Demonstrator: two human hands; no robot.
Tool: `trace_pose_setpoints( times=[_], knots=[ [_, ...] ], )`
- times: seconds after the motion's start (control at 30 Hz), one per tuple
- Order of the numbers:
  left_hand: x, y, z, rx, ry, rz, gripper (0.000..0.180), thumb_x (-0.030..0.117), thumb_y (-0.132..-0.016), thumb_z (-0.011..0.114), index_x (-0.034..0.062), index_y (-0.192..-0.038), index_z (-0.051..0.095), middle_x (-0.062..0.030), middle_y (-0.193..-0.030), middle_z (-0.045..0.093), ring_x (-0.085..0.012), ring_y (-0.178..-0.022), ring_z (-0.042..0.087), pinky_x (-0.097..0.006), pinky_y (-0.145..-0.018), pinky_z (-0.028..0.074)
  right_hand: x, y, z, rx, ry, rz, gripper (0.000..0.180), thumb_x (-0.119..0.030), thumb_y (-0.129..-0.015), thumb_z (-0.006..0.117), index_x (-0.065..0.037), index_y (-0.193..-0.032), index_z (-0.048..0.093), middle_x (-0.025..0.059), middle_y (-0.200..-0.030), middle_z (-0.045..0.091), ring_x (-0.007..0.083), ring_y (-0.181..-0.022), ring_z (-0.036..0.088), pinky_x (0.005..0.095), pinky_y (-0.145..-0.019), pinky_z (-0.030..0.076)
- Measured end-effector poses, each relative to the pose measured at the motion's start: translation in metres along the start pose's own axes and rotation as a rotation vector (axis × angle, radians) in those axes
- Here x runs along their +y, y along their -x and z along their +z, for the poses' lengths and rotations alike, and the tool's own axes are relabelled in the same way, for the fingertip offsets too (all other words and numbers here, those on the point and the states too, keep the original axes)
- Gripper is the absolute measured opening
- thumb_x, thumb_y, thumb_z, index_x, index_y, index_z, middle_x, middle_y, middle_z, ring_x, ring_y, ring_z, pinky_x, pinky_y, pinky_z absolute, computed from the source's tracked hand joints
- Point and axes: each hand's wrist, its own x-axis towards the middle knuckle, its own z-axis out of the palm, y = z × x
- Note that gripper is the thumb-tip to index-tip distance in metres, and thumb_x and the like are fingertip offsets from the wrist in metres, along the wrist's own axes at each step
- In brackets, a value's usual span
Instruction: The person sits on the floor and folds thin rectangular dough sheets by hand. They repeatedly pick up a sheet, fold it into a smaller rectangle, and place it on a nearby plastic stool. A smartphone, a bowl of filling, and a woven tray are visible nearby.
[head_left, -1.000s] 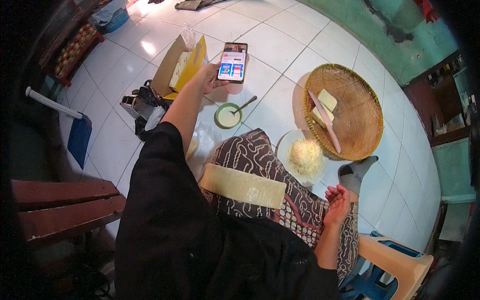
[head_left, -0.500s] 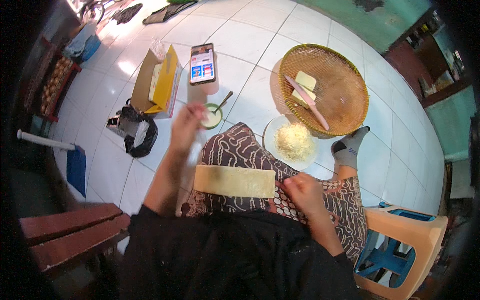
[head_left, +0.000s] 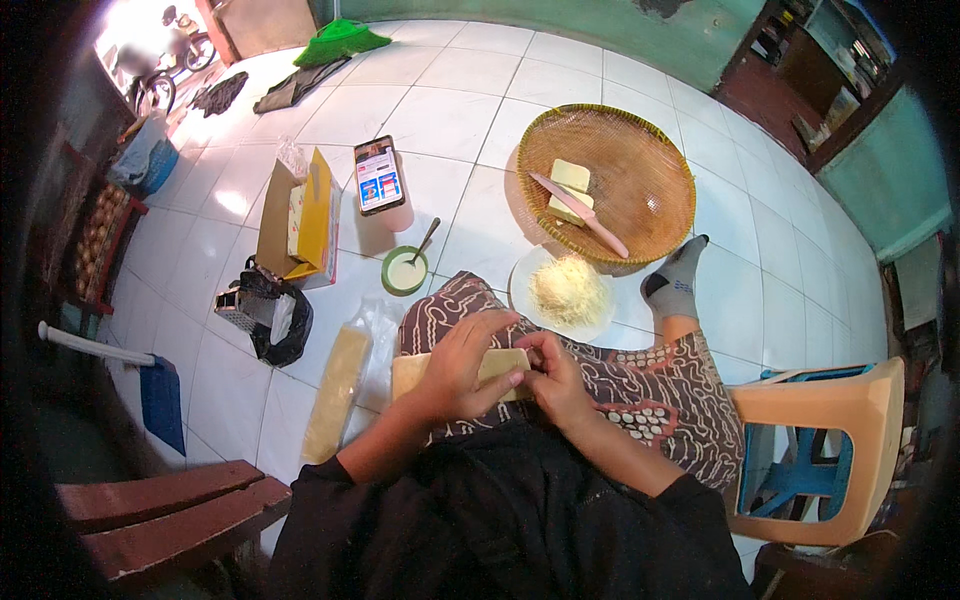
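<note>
A pale, flat rectangular dough strip (head_left: 503, 365) lies across my lap on the patterned brown cloth (head_left: 655, 385). Over its middle is my left hand (head_left: 468, 365), fingers stretched out and thumb reaching toward the strip's right end. There my right hand (head_left: 555, 378) pinches the edge between thumb and fingers. Whether it has one layer or several I cannot make out. Left of my lap, a similar pale strip (head_left: 337, 395) lies in clear plastic. Beyond my knee stands a small green bowl (head_left: 403, 270) of white liquid with a spoon (head_left: 426, 238) in it.
Grated cheese (head_left: 568, 290) heaps on a white plate (head_left: 520, 287). Behind it, a round woven tray (head_left: 645, 180) bears pale blocks (head_left: 570, 175) and a pink knife (head_left: 590, 222). A phone (head_left: 379, 178), a yellow box (head_left: 318, 225) and a black bag (head_left: 282, 325) are left; a plastic stool (head_left: 870, 440) is right.
My left hand has come from beside the green bowl onto the dough strip. My right hand has moved left to the strip's end. The view has shifted, and the plastic-wrapped strip now shows.
</note>
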Motion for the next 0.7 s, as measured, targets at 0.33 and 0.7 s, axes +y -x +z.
trace_pose_setpoints(
  times=[0.33,0.7],
  knots=[
    [-0.04,0.028,-0.057,-0.652,-0.161,-0.332,0.029,0.03,-0.074,0.066,0.0109,-0.095,0.058,-0.01,-0.077,0.061,-0.0283,-0.071,0.059,-0.037,-0.067,0.045,-0.067,0.058,-0.075,0.293,-0.211,-0.143,0.036,0.006,-0.075,0.056,0.001,-0.11,0.051,0.0071,-0.097,0.058,0.0128,-0.09,0.055,0.0248,-0.081,0.042],
    [-0.045,0.044,-0.01,-0.189,0.618,-0.665,0.015,0.011,-0.083,0.061,0.0062,-0.095,0.053,0.0022,-0.073,0.052,-0.0062,-0.067,0.05,-0.021,-0.055,0.041,-0.065,0.093,-0.113,0.448,-0.182,-0.054,0.044,0.006,-0.071,0.051,0.001,-0.114,0.046,0.0044,-0.083,0.056,0.0086,-0.072,0.052,0.0195,-0.064,0.04]
  ],
)
